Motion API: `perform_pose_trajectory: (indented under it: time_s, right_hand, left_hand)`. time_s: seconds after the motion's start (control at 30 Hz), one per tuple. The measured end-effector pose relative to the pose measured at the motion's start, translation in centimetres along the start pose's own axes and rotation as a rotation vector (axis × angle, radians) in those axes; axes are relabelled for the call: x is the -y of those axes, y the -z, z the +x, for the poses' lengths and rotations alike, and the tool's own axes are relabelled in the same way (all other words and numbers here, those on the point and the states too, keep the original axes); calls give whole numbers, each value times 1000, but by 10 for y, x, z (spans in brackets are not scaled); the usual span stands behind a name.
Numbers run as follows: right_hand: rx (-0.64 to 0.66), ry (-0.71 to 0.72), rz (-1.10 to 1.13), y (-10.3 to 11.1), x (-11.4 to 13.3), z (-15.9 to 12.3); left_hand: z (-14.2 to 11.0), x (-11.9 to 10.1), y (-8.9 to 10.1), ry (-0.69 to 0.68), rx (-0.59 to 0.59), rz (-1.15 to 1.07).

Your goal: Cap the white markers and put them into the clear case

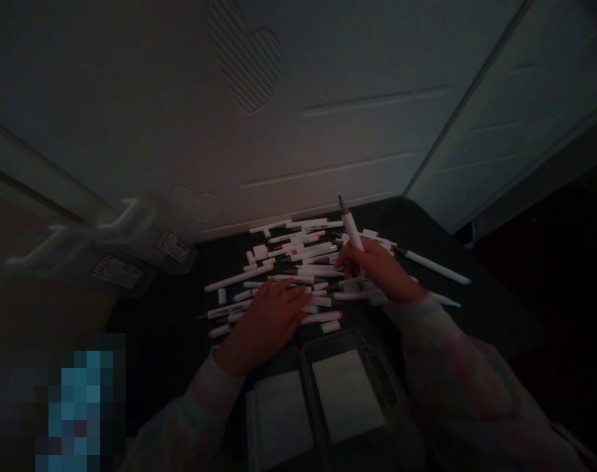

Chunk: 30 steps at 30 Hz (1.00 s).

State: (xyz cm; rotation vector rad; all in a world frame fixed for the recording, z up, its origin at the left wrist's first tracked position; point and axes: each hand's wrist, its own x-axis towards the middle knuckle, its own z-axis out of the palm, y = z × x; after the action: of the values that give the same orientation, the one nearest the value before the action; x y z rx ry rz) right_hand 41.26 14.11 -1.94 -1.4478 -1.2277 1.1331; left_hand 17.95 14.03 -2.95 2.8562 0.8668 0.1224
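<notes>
Right fingers (346, 254) pinch uncapped marker (352, 231), dark tip up above them; left fingers (292, 296), slightly spread, over loose markers (314, 252), open plastic case (348, 395) behind.

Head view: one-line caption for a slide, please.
In dim light, the right hand holds up a dark-tipped marker while the left hand lies over scattered markers, near an open clear case.

The head view looks forward and steeply down from the person's head, at close range, over the dark worktop (499, 311), facing the pale panel (327, 144) at twelve o'clock.
</notes>
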Motion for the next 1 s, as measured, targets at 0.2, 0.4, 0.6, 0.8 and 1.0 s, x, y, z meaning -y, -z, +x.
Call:
perform_pose_trajectory:
  time_s: [0.2,0.4,0.6,0.8,1.0]
  right_hand:
    - [55,7,295,1,5,-2]
    - [-81,35,614,7,5,2]
    - [-247,80,834,21,8,4]
    - [-322,105,808,24,8,5]
    - [-243,155,-110,13,-4,7]
  left_hand:
    - [1,-1,-4,-21,81,-24]
    - [-4,8,-7,-12,9,21]
    - [-13,21,-6,72,-76,95]
    - [-21,34,-15,170,-94,163]
    - [-21,33,-18,188,-99,170]
